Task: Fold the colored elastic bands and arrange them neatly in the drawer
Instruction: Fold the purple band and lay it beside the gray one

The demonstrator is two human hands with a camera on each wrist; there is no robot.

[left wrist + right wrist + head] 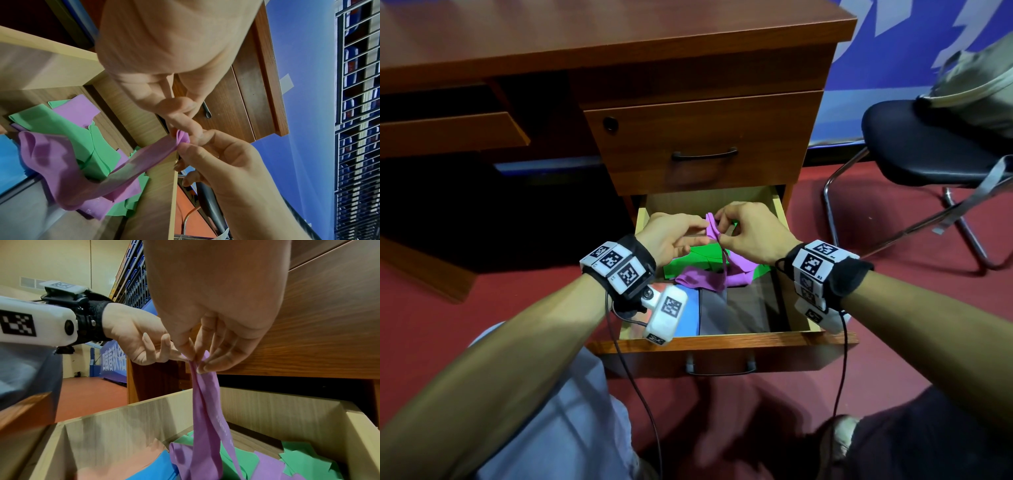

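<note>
Nearest you, the open drawer [722,342] is pulled out toward your knees, its wooden front and metal handle [720,368] closest. Just inside that front lie a blue band [688,318] at the drawer's left and a grey band [717,313] beside it, both flat on the drawer floor. Further in, a green band [688,262] lies spread across the middle of the drawer, with loose folds of the purple band [709,279] heaped on it.

Above the drawer's back half your two hands meet. Your left hand [671,236] pinches the top of the purple band between thumb and forefinger, the other fingers loosely curled. Your right hand [751,233] pinches the same gathered end right next to it, fingertips [202,368] pressed on the fabric. From that pinch the band hangs down as a twisted strip into the drawer, its lower part resting on the green band.

Behind the drawer, the closed upper drawer [702,144] of the desk [585,37] shows its dark handle and a lock. To the drawer's right, well apart, stands a black chair [921,147] on the red floor [808,205], with a pale bag [983,92] on its seat.
</note>
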